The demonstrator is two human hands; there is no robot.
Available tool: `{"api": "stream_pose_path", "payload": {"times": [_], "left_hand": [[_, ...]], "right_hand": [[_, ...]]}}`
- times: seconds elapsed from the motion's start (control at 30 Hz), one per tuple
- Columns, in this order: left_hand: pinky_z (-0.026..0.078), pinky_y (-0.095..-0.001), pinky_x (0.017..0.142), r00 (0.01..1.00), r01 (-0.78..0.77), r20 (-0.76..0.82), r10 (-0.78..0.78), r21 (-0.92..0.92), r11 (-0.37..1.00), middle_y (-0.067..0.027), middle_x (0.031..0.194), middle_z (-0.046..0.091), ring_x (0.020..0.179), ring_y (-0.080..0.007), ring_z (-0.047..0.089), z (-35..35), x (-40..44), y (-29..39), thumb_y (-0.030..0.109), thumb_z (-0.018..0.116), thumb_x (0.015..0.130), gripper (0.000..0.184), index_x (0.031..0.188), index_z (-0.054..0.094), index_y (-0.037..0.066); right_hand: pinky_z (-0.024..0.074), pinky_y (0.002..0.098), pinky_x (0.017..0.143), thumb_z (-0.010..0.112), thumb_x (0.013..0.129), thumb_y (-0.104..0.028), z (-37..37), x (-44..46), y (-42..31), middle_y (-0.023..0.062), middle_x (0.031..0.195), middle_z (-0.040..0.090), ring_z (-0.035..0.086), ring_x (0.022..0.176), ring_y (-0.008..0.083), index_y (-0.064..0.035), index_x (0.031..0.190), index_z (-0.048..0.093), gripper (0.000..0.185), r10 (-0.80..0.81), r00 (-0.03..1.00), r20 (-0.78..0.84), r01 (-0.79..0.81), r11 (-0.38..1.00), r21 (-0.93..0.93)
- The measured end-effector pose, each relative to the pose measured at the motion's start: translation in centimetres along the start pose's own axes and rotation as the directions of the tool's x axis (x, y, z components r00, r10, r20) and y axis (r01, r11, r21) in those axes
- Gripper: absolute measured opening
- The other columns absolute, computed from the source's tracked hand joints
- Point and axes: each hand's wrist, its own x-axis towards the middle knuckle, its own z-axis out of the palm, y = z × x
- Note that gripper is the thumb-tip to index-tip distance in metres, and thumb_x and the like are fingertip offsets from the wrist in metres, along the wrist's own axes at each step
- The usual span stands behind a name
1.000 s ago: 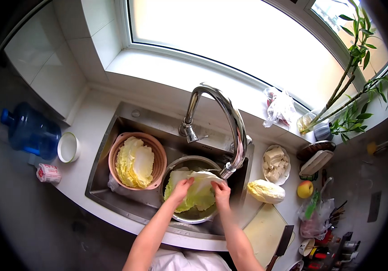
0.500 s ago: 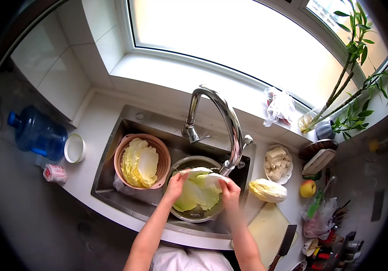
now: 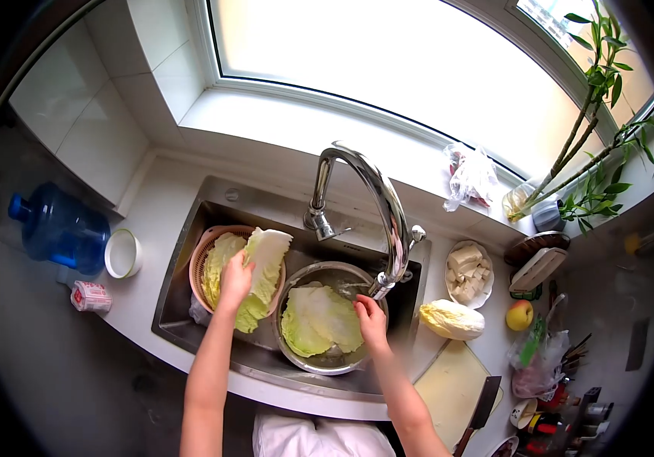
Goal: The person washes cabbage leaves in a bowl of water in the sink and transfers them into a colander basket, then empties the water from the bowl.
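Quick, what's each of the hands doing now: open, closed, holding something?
Left hand: closed on a cabbage leaf at the pink basket.
Right hand: over the metal bowl; open or gripping, can't be told.

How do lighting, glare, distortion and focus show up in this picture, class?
In the head view, the window is blown out to near white; in the head view, the chrome faucet carries bright glare; in the head view, the countertop bows with wide-angle distortion and the corners go black; in the head view, the left hand and its napa cabbage leaf look fairly sharp.
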Motion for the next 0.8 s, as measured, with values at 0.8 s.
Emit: {"api": "stream_pose_path", "payload": {"times": [0.8], "left_hand": [[0.035,-0.0417,0.089,0.99,0.139,0.008,-0.143,0.205,0.969,-0.0092,0.103,0.058,0.107,-0.0276,0.047,20.5,-9.8,-3.2,0.022,0.07,0.075,0.039,0.111,0.057,0.013]], "right_hand": [[0.0417,0.0259,0.06,0.064,0.088,-0.022,-0.8,1.1,6.6,-0.0021,0.079,0.059,0.052,0.068,0.0087,-0.0032,0.099,0.062,0.022,0.223,0.956,0.189,-0.255,0.952,0.168]]}}
